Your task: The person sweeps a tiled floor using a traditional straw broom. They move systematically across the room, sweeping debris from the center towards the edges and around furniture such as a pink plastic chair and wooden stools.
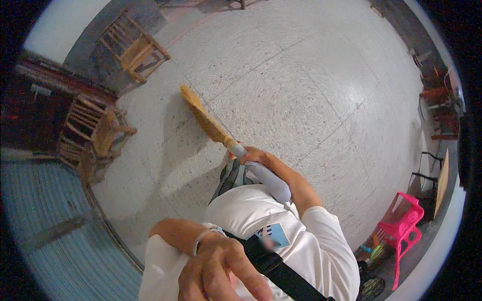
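Note:
A broom (205,118) with yellow straw bristles slants out over the floor toward the far left, in front of my body. My right hand (252,154) is closed round its pale grey handle (271,181), just behind where the bristles begin. The thick rounded end of that handle points back along my right forearm, against my white shirt. Close to the camera, my left hand (221,271) is raised in front of my chest, its fingers bent and apart, with no object seen in them. The lowest fingertips are cut off by the picture's edge.
Wooden chairs (138,55) stand on the speckled tiled floor (306,95), with another chair (103,131) nearer on the left. A blue corrugated surface (55,220) lies at lower left. On the right is a pink plastic chair (401,215) beside small colourful items (372,250) along the wall.

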The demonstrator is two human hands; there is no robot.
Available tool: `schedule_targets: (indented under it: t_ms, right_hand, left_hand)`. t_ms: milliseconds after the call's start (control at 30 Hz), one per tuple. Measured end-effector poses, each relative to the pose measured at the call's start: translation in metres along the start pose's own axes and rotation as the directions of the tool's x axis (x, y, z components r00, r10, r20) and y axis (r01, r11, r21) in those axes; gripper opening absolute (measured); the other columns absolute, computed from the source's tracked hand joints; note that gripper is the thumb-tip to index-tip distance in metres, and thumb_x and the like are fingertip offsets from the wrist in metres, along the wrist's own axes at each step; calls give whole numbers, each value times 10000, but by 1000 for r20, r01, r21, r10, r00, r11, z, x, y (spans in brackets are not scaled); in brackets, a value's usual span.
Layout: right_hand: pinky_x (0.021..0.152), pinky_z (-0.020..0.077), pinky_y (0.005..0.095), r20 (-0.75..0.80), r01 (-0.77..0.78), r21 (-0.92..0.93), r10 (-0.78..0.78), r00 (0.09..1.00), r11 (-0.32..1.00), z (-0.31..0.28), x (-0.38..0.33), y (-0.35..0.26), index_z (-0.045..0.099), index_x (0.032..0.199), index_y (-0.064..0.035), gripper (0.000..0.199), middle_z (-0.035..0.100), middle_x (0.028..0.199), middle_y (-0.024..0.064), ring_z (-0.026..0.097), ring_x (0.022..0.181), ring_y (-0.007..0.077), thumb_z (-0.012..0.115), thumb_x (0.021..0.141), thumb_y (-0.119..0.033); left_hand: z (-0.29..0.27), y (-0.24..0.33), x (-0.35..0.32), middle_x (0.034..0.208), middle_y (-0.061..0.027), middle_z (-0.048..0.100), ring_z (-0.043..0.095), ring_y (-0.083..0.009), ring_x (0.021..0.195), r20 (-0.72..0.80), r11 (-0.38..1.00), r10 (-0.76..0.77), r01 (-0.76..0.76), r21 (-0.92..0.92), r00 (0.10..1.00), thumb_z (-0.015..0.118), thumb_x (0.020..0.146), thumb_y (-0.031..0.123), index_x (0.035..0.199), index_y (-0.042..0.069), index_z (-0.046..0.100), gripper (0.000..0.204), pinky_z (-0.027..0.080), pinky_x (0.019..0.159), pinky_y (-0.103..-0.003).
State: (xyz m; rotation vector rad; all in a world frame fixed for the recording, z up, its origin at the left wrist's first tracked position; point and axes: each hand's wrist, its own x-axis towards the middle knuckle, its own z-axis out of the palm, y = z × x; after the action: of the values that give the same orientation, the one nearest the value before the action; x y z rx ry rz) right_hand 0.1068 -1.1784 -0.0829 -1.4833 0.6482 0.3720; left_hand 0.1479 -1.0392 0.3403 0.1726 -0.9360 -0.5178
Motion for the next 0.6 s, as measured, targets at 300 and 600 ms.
schedule_targets:
  t_ms: [300,600]
  right_hand:
    - [495,454,331,-254,-34,365,135,958,930,-106,-14,20,566,864,-49,294,588,668,75,563,540,187,650,644,-224]
    - [441,434,341,-650,266,742,562,511,615,-159,-37,2,559,737,-35,194,560,596,100,534,461,208,577,700,-225]
  left_hand:
    - [-123,-9,95,896,69,587,574,-105,863,260,979,-165,191,-76,951,573,789,17,856,157,601,157,435,745,-255]
    - [-183,-119,89,1076,-186,526,538,-294,988,461,664,-748,556,500,478,639,739,145,1050,18,486,369,446,827,-362]
